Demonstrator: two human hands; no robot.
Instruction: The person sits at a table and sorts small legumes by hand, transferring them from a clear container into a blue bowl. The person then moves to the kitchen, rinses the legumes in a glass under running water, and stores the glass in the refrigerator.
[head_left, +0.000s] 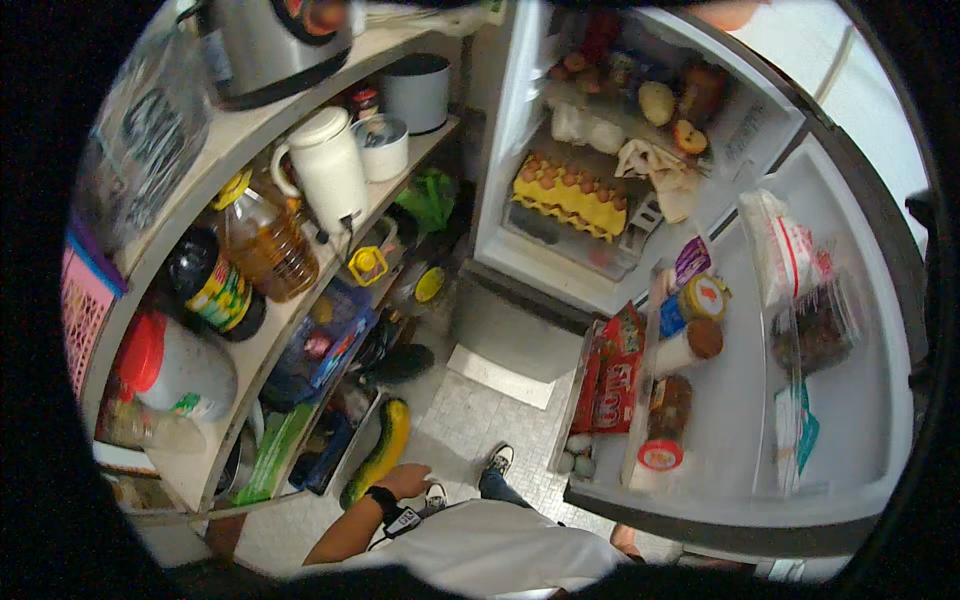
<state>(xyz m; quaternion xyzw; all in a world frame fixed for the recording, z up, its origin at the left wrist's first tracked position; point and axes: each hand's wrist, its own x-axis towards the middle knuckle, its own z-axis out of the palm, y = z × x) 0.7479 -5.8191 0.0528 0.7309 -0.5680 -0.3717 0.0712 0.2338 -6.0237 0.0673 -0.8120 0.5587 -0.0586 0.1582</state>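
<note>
My left hand (406, 481), with a black band at the wrist, hangs low in front of me. Nearest to it is a long yellow-and-green squash (380, 450); whether they touch is unclear, and the finger pose does not show well. My right hand (623, 538) is only partly visible below the edge of the open refrigerator door (720, 517), its fingers mostly hidden. Inside the refrigerator (491, 232), eggs fill a yellow carton (570, 196) on a lower shelf. Door racks carry a red packet (609, 382), a brown jar with a red lid (665, 424) and other jars.
Along the left, shelving (180, 472) bears an oil bottle (270, 247), a dark bottle (214, 289), a cream jug (328, 169) and a red-lidded container (184, 367). A steel appliance (274, 49) stands on top. My shoes are on the tiled floor (465, 420).
</note>
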